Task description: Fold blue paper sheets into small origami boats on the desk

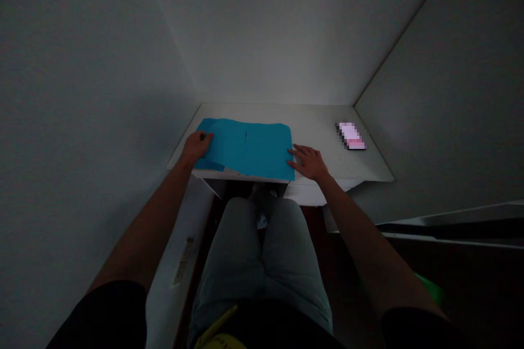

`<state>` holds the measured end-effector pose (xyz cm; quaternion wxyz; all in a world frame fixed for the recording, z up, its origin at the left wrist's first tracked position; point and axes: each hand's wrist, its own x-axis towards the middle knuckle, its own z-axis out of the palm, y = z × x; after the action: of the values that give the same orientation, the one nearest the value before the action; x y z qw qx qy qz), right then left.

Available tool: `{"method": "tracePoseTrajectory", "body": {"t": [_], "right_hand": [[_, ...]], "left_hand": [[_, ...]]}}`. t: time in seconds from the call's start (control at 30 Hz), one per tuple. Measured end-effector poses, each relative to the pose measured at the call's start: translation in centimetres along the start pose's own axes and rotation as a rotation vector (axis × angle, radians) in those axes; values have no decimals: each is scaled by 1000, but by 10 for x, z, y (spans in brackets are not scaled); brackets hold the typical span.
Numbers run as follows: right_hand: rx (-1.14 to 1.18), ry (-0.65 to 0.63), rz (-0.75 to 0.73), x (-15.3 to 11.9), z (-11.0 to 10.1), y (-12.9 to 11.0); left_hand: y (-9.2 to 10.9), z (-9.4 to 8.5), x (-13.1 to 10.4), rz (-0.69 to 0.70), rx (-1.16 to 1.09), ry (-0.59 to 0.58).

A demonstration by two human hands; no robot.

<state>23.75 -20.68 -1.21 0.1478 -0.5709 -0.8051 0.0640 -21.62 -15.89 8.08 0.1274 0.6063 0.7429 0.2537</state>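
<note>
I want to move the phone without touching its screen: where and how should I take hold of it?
I'd grip the phone by its two long edges, around mid-length, coming down from above with the right hand, the nearer one. It lies flat, screen up, on the desk, so those edges look like the easiest hold.

Matt, thin blue sheeting (268, 147) shows soft creases atop a smooth white desk (319, 125), with faded denim jeans (257, 262) below the desk's front edge.
</note>
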Motion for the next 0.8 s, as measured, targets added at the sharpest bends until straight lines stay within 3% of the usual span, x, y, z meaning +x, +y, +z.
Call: {"method": "tracePoseTrajectory", "body": {"t": [0.13, 0.23, 0.33, 0.47, 0.6, 0.7, 0.8], "right_hand": [[23, 36, 3, -1, 0, -2], [47, 49, -15, -1, -1, -1], [63, 33, -9, -1, -3, -1], [31, -2, 7, -2, -6, -3], [-2, -28, -8, -3, -8, -5], [16, -18, -4, -3, -9, -5], [62, -2, 18, -2, -8, -5]], "left_hand": [[-41, -35, 9, -103, 240, 20], [-54, -38, 2, -84, 452, 71], [-43, -17, -11, 117, 555, 122], [-4, 38, -27, 470, 376, -83], [29, 88, -44, 689, 253, -246], [35, 105, -55, 801, 266, -394], [29, 106, -61, 883, 253, -443]]}}
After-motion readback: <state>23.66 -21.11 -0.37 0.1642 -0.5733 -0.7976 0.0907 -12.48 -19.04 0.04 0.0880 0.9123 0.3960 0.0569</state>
